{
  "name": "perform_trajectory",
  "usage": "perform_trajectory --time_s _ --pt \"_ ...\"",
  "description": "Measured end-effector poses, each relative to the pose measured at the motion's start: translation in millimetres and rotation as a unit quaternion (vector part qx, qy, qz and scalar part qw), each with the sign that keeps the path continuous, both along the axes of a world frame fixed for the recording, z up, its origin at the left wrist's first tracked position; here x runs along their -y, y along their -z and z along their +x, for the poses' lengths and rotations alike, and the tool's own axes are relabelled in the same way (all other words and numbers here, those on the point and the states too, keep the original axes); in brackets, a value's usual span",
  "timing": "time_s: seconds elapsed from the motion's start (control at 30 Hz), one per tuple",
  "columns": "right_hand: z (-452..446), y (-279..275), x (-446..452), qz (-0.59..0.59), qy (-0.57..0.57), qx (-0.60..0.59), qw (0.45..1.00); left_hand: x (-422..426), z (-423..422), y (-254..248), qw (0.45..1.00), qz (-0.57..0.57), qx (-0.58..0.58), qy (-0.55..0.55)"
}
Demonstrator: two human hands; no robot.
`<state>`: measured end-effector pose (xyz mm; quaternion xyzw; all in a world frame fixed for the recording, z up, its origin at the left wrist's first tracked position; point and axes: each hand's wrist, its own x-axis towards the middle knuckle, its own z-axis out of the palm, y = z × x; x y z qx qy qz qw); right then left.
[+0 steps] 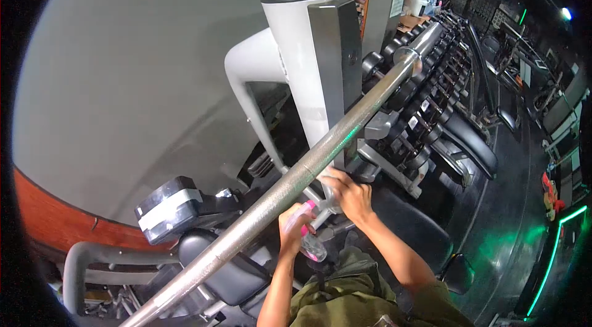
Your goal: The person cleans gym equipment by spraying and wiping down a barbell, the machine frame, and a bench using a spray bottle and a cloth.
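A clear spray bottle with a pink nozzle (313, 247) is gripped in my left hand (291, 226), below the long steel barbell (271, 200). My right hand (350, 194) is bent at the fingers beside the bar, near the lower part of the white machine post (300, 68). Something pale shows at its fingertips, too small to name. The barbell runs diagonally from the lower left up to a collar at the upper right.
Dumbbells (373, 65) fill a rack at the right. A black padded seat (225, 271) and a black boxy machine part (169, 206) lie at the lower left. A grey wall (135, 80) rises behind; more gym machines stand far right.
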<state>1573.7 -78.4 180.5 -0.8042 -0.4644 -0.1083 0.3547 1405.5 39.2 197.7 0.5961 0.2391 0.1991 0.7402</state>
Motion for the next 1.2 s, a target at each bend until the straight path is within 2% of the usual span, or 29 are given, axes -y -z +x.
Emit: perform_trajectory --time_s 0.07,0.1,0.2,0.23,0.37,0.47,0.6,0.7,0.8,0.83,0.93,1.0,1.03,1.1,1.2 --pt "1.4 -15.0 -13.1 0.083 -0.016 -0.005 0.996 1.8 1.5 1.6 1.0 -0.01 0.009 -0.001" --pt "-0.2 -14.5 -14.5 0.052 -0.013 -0.033 0.998 3.2 2.3 -4.5 1.0 -0.003 0.003 -0.003" --pt "-1.9 15.9 -20.0 -0.029 0.037 -0.014 0.999 5.8 5.6 -13.2 1.0 -0.003 0.017 -0.003" --pt "-4.0 25.1 -17.9 -0.06 0.04 -0.093 0.993 6.2 5.4 -10.9 1.0 -0.002 0.024 -0.002" --pt "-6.1 42.4 -0.2 -0.142 0.05 -0.103 0.983 9.0 1.7 -4.5 0.999 -0.001 0.036 -0.009" --pt "-12.1 2.2 5.9 -0.017 -0.006 -0.107 0.994 12.0 2.3 -18.7 1.0 0.016 0.025 0.001" --pt "-3.2 -56.5 12.2 0.086 -0.083 -0.093 0.988 22.4 6.1 -54.5 0.997 0.076 0.015 0.029" --pt "6.9 -111.3 33.8 0.071 -0.145 -0.135 0.978 31.9 15.6 -82.6 0.984 0.175 0.033 0.02" --pt "24.1 -152.8 51.8 0.088 -0.189 -0.156 0.966 36.6 22.3 -113.9 0.978 0.19 0.054 0.062" --pt "31.5 -164.4 57.6 0.085 -0.2 -0.154 0.964 36.3 24.3 -134.5 0.964 0.243 0.07 0.078" --pt "54.0 -202.4 70.4 0.066 -0.225 -0.155 0.96 41.1 32.3 -171.6 0.943 0.299 0.129 0.068" --pt "67.3 -227.9 75.8 0.06 -0.245 -0.175 0.952 50.7 34.9 -187.6 0.965 0.234 0.115 0.044" --pt "74.6 -233.4 75.4 0.08 -0.251 -0.143 0.954 52.8 38.1 -195.2 0.962 0.242 0.12 0.031" --pt "94.5 -246.7 77.2 0.086 -0.288 -0.166 0.939 57.9 43.5 -213.6 0.955 0.283 0.093 -0.007" --pt "117.0 -270.9 75.0 0.133 -0.313 -0.174 0.924 64.4 55.9 -231.8 0.955 0.264 0.119 -0.067"
